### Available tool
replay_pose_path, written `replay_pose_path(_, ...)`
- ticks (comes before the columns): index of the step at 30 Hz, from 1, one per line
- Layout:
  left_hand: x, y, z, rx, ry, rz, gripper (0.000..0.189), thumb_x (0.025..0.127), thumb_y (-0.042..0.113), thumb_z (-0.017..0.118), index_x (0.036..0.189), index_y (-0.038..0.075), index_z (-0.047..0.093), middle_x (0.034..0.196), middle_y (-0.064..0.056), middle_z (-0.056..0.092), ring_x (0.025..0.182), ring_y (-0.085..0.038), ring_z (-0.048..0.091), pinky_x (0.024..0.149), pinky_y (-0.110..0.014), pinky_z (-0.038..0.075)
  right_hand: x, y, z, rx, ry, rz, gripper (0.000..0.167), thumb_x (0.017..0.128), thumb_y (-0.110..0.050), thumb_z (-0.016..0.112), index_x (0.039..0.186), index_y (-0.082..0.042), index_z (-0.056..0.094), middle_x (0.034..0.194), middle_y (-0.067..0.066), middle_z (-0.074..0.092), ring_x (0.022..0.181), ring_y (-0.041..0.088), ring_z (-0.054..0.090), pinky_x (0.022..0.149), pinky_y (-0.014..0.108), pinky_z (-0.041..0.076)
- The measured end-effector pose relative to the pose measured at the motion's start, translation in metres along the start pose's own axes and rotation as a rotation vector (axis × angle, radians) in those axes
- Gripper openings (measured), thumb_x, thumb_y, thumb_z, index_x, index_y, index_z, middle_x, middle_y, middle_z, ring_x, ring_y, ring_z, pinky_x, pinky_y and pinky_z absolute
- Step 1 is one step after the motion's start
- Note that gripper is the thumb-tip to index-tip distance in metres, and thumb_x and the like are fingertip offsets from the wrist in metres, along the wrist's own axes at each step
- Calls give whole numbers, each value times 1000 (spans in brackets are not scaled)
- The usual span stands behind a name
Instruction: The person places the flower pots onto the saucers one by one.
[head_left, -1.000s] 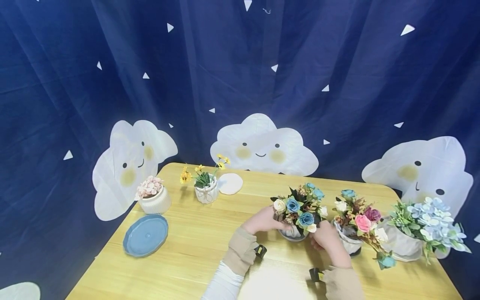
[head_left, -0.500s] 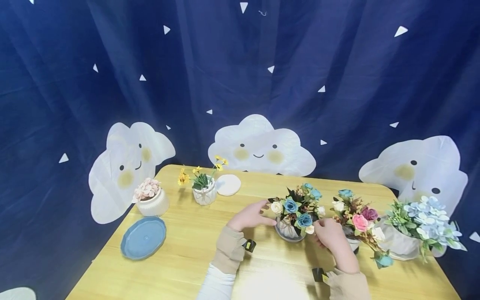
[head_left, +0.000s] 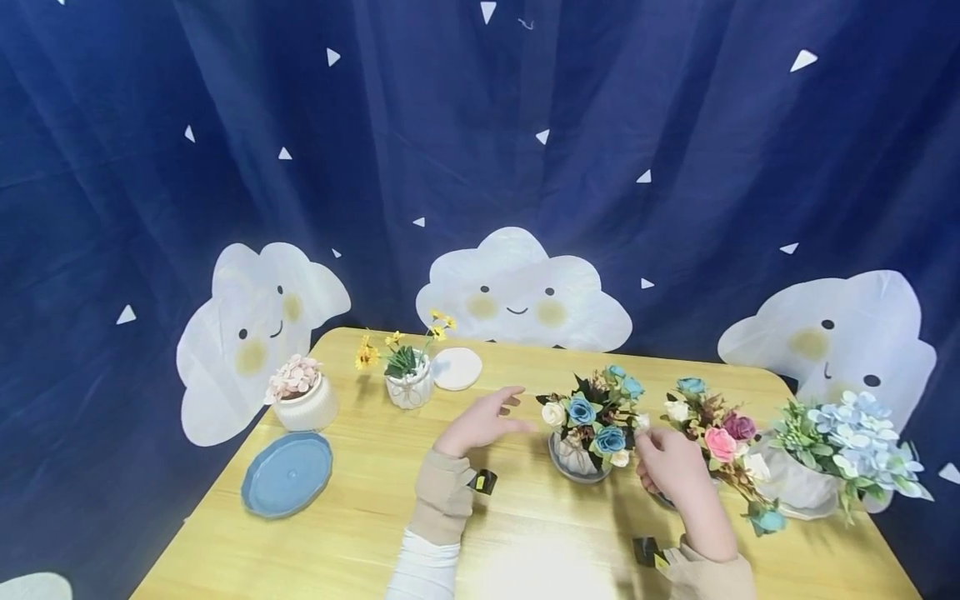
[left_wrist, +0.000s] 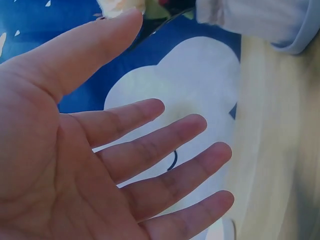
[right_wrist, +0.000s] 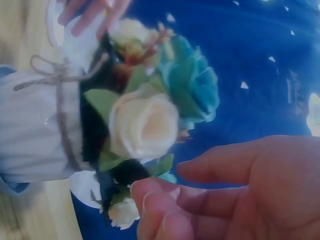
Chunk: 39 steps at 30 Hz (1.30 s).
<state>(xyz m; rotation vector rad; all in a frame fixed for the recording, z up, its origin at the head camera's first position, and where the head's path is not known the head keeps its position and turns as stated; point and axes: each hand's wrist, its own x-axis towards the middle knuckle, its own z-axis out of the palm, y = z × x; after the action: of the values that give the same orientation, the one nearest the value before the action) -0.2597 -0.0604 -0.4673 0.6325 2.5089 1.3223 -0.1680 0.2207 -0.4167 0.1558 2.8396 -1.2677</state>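
Note:
A white pot point(head_left: 573, 457) tied with twine holds blue and cream artificial roses point(head_left: 609, 439) and stands upright on a grey-blue saucer point(head_left: 592, 479). To its left my left hand point(head_left: 480, 423) hovers with fingers spread and palm bare, also plain in the left wrist view. My right hand point(head_left: 673, 468) is just right of the bouquet, its fingers loosely bent beside a cream rose. In the right wrist view, thumb and fingertips are apart near the cream rose point(right_wrist: 145, 122), and the twine bow shows on the pot point(right_wrist: 40, 125).
Right of my right hand stand a pot of pink and purple roses point(head_left: 722, 446) and a pale pot of light blue hydrangeas point(head_left: 862, 433). At left are a blue plate point(head_left: 287, 475), a pink-flowered pot point(head_left: 303, 404), a yellow-flowered pot point(head_left: 408, 383) and a white disc point(head_left: 457, 369).
Both hands have let go of the rose pot and drawn apart. My left hand has moved left, its fingers opening; my right hand has shifted slightly right. The pot stays on its saucer.

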Motion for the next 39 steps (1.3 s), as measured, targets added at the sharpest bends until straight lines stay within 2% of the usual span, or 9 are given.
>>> replay_pose_path(5,-4,-3,-9,-12,32,7,74,89,40,69,148,8,38,138,-19,51,122,-37,51,101,-48,43,-3,-6,-4,17,30,-26,31,102,-22,47,83,0,60,58,3,59,50,22,61,47,30,53)
replay_pose_path(9,-9,-6,-17,-35,65,21,69,91,34,68,146,3,39,135,-22,52,119,-42,52,100,-50,44,-6,-10,-6,21,84,-45,33,102,-25,47,86,1,62,59,4,61,50,24,61,47,28,52)
replay_pose_path(16,-19,-14,-30,-62,122,-4,68,91,35,68,146,7,40,135,-20,52,121,-42,50,100,-51,43,-11,-13,-8,23,163,-71,39,102,-32,47,88,0,62,59,1,60,49,22,59,47,26,49)
replay_pose_path(22,-24,-16,-40,-88,186,7,65,91,30,68,144,3,42,135,-23,52,121,-46,49,101,-52,42,-14,-17,-9,25,201,-93,41,102,-37,47,90,-1,63,61,0,61,51,20,60,49,25,49)
replay_pose_path(28,-25,-15,-48,-84,249,20,62,92,27,68,142,0,44,133,-23,53,121,-46,49,102,-52,41,-14,-24,-3,-7,313,-221,36,101,-34,51,84,-6,65,59,-1,61,49,11,55,62,27,48)
replay_pose_path(32,-27,-13,-54,-78,297,14,60,91,25,69,141,2,46,132,-22,54,121,-45,49,102,-51,41,-14,-28,5,35,402,-352,25,98,-24,59,80,-9,66,59,-4,60,48,5,52,57,23,46)
replay_pose_path(35,-30,-15,-59,-74,345,6,57,90,24,70,138,2,49,130,-21,56,119,-44,51,101,-49,43,-13,-32,14,89,445,-443,20,95,-18,63,77,-11,65,58,-6,59,47,5,52,48,18,43)
replay_pose_path(39,-35,-19,-67,-78,384,-4,56,91,23,69,137,-1,50,128,-25,56,117,-45,51,100,-51,43,-11,-39,25,143,444,-504,22,95,-15,64,73,-11,63,57,-5,57,45,7,51,45,17,42)
